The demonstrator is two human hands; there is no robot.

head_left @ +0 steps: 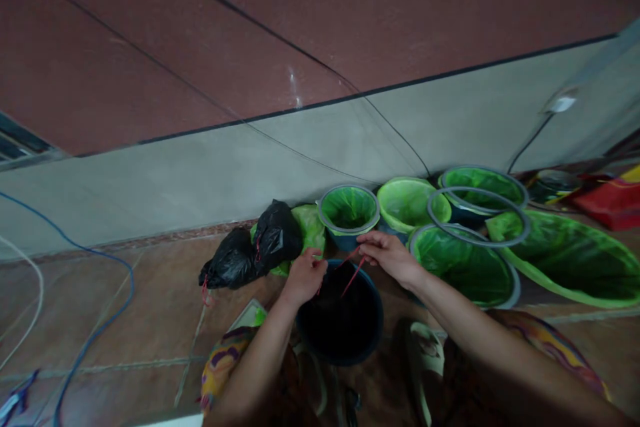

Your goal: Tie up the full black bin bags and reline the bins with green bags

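My left hand point(304, 275) and my right hand point(387, 255) are held over a dark bin point(340, 333) lined with a black bag. Each hand pinches an end of a thin red drawstring point(354, 275), which runs between them over the bin's mouth. Just left of my left hand lie two tied black rubbish bags point(255, 247) with red ties. Beyond my hands stands a small bin with a green liner point(349, 210).
Several more bins with green liners point(465, 267) and grey rim rings crowd the floor to the right, along the grey wall. A large green bag point(570, 260) lies open at the right. Blue and white cables point(95, 320) trail over the tiled floor at the left. Sandals point(425, 353) sit below.
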